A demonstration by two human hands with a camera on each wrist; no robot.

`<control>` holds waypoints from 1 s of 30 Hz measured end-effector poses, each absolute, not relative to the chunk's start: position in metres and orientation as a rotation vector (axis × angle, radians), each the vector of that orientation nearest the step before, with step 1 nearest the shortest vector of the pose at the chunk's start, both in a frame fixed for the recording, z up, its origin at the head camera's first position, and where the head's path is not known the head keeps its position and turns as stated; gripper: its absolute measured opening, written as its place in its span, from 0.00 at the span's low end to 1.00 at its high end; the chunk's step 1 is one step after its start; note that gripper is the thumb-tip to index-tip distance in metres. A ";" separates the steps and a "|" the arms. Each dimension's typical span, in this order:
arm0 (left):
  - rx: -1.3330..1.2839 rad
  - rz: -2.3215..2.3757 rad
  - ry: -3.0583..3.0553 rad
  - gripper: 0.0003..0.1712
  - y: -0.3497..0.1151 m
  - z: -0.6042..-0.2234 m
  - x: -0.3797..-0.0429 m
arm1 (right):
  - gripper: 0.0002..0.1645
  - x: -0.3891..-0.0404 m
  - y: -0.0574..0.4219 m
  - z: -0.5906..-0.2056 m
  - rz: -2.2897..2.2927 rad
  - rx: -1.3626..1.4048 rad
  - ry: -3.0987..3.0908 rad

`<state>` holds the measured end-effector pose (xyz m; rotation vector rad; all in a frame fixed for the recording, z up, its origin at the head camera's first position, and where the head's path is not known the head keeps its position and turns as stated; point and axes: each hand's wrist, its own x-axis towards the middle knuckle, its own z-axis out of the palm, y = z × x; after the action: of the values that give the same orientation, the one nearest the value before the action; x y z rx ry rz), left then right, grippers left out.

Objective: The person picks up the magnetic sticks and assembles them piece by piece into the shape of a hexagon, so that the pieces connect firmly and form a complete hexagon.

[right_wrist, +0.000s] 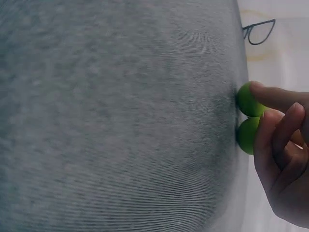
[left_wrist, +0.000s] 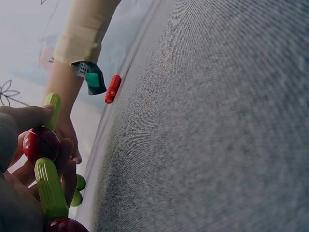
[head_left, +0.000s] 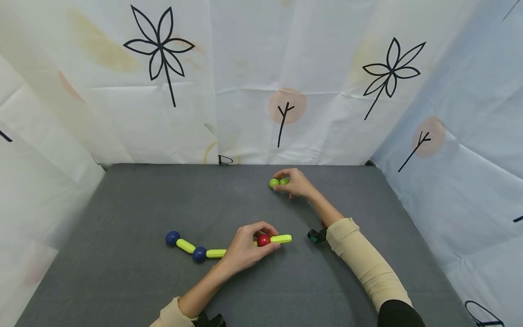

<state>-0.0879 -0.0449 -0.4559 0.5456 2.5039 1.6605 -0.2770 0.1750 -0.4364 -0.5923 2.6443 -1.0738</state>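
In the head view my left hand [head_left: 247, 245] grips a chain of balls and yellow-green rods by a red ball [head_left: 263, 240]. One yellow-green rod [head_left: 282, 239] points right from that ball; the chain's middle is hidden behind the hand. To the left the chain continues with a yellow-green rod [head_left: 215, 253] and two blue balls, the end blue ball [head_left: 172, 238] farthest out. A second red ball [left_wrist: 66, 225] shows at the bottom of the left wrist view. Farther back, my right hand [head_left: 297, 182] has its fingers around two touching green balls [right_wrist: 249, 100], pinching at one.
Red rods [left_wrist: 113, 89] lie on the grey table [head_left: 135, 204], mostly hidden by the right forearm in the head view. Dark wrist devices [head_left: 317, 235] are strapped to both arms. A patterned white curtain [head_left: 249, 109] stands behind the table and along its sides.
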 end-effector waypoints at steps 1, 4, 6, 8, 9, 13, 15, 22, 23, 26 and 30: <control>0.544 1.660 2.505 0.13 -0.045 -0.456 -0.088 | 0.25 -0.277 0.175 -0.438 -1.076 -0.601 2.650; 0.540 1.657 2.510 0.12 -0.046 -0.456 -0.088 | 0.25 -0.276 0.174 -0.438 -1.079 -0.635 2.671; 0.533 1.654 2.511 0.12 -0.046 -0.456 -0.088 | 0.26 -0.273 0.173 -0.436 -1.084 -0.655 2.686; 0.530 1.655 2.509 0.12 -0.046 -0.456 -0.089 | 0.26 -0.268 0.174 -0.431 -1.096 -0.660 2.692; 0.537 1.656 2.510 0.12 -0.046 -0.456 -0.089 | 0.26 -0.265 0.174 -0.428 -1.106 -0.664 2.690; 0.550 1.663 2.507 0.12 -0.045 -0.457 -0.089 | 0.25 -0.252 0.179 -0.416 -1.160 -0.662 2.671; 0.552 1.661 2.508 0.12 -0.045 -0.458 -0.089 | 0.25 -0.243 0.182 -0.410 -1.183 -0.671 2.661; 0.548 1.675 2.489 0.12 -0.044 -0.458 -0.088 | 0.25 -0.205 0.199 -0.391 -1.259 -0.685 2.578; 0.549 1.675 2.489 0.12 -0.044 -0.458 -0.088 | 0.25 -0.199 0.202 -0.389 -1.264 -0.686 2.568; 0.553 1.672 2.492 0.12 -0.044 -0.458 -0.089 | 0.25 -0.181 0.209 -0.385 -1.270 -0.692 2.546; 0.575 1.672 2.504 0.12 -0.045 -0.458 -0.089 | 0.24 -0.159 0.218 -0.383 -1.260 -0.713 2.527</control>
<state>-0.0893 -0.0447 -0.4584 0.5753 2.5036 1.6721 -0.1592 0.2180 -0.3826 -0.7131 2.5269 -1.2600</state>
